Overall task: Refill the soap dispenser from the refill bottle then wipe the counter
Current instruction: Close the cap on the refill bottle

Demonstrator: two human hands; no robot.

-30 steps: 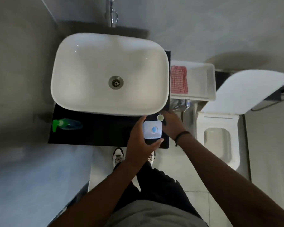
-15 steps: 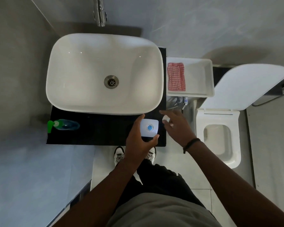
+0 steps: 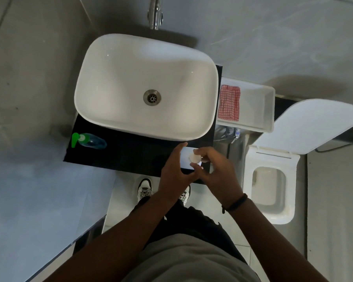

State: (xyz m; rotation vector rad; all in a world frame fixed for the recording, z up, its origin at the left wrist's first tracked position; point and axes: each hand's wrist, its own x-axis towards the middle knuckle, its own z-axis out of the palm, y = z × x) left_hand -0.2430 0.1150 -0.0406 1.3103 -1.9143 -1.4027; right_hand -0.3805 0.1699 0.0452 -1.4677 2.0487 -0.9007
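Observation:
A white square refill bottle [image 3: 185, 159] stands on the black counter [image 3: 130, 157] at its front right corner. My left hand [image 3: 174, 171] grips its left side. My right hand [image 3: 214, 167] pinches a small white round cap [image 3: 194, 157] right above the bottle's top, so the opening is hidden. The soap dispenser [image 3: 89, 140], clear with blue liquid and a green pump, lies at the counter's left end, far from both hands. A red checked cloth [image 3: 229, 102] lies in a white tray [image 3: 259, 106] to the right of the basin.
A white basin [image 3: 145, 86] fills most of the counter, with a chrome tap [image 3: 155, 13] behind it. An open toilet [image 3: 271, 180] stands at the right. A grey ledge [image 3: 39, 200] runs along the left. My shoes [image 3: 144, 189] are on the floor below the counter edge.
My right hand picked up the cap from the counter and brought it left over the bottle's top, covering the blue opening. My left hand kept its hold on the bottle.

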